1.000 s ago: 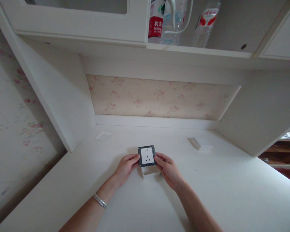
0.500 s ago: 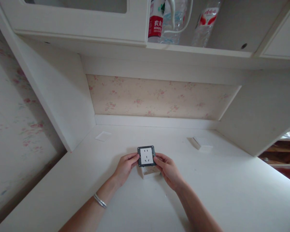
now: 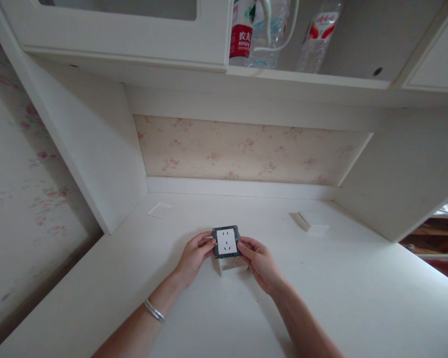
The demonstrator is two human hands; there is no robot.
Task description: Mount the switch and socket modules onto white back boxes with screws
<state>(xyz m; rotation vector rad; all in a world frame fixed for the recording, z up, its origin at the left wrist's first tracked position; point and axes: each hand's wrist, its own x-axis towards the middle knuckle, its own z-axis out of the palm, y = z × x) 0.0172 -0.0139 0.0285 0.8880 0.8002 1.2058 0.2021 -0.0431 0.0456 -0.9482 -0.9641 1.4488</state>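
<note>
A wall socket point(image 3: 226, 241) with a white face and a dark frame is held between my two hands, its slotted front turned toward me. My left hand point(image 3: 197, 255) pinches its left edge, and my right hand point(image 3: 260, 261) grips the right edge with thumb and fingers. Just below the socket, partly covered by it, a white open box point(image 3: 234, 266) rests on the desk; how far the two touch I cannot tell.
On the white desk point(image 3: 339, 288) lie a thin square frame point(image 3: 160, 210) at back left and a small white box point(image 3: 313, 222) at back right. Overhead, a shelf point(image 3: 306, 75) holds plastic bottles point(image 3: 318, 37). Side panels point(image 3: 85, 134) flank the desk.
The socket's top edge has tipped very slightly, and my left fingers have shifted a little on its edge. Otherwise the scene looks the same.
</note>
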